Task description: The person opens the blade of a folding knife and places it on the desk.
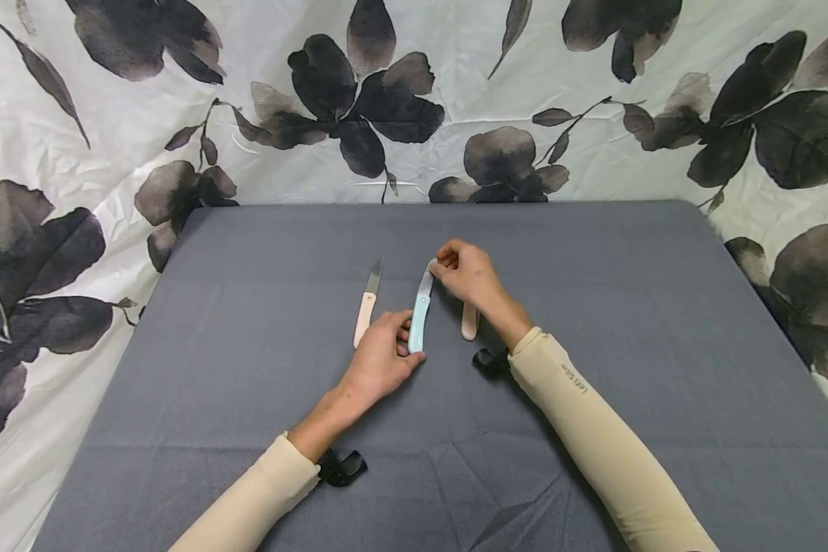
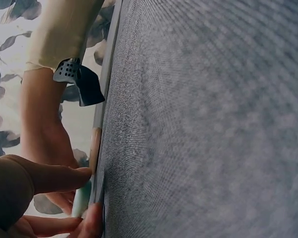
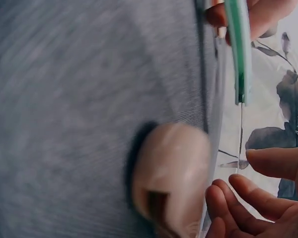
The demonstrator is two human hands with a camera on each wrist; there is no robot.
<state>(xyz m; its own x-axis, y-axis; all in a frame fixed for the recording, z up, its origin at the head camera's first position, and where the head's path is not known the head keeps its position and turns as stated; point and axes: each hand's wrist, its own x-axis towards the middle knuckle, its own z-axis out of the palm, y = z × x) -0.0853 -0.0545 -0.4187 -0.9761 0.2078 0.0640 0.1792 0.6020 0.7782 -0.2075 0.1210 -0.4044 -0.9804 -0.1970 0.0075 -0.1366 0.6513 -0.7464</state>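
Item: folding knife with pale blue handle (image 1: 419, 322), lying near the middle of the grey-covered table (image 1: 662, 322), blade pointing toward the far edge.

Left hand (image 1: 381, 359): grip closed around the lower end of the blue handle, thumb and fingers pinching it from either side.

Right hand (image 1: 471, 272): fingertips curled onto the blade (image 1: 425, 282) near its tip, pinching it.

Neighbours: a knife with cream handle (image 1: 366, 310) just to the left, apart from the blue one; a second cream handle (image 1: 469, 322) just to the right, its upper part hidden under the right hand.

Handling, as we judge it: light, stiff and slim; the smooth handle could slip between the fingers, and the thin blade is best taken by its flat or spine, never the edge. The handle is the safe place to hold.

Views: the head camera alone gives the layout of all three knives. The left wrist view shows the cloth edge-on, with thumb (image 2: 54, 178) pressing the blue handle (image 2: 82, 198). The right wrist view, blurred, shows the blade (image 3: 240, 136) as a hairline emerging from the greenish handle (image 3: 238, 44), and the butt of the cream handle (image 3: 171, 173) close up.
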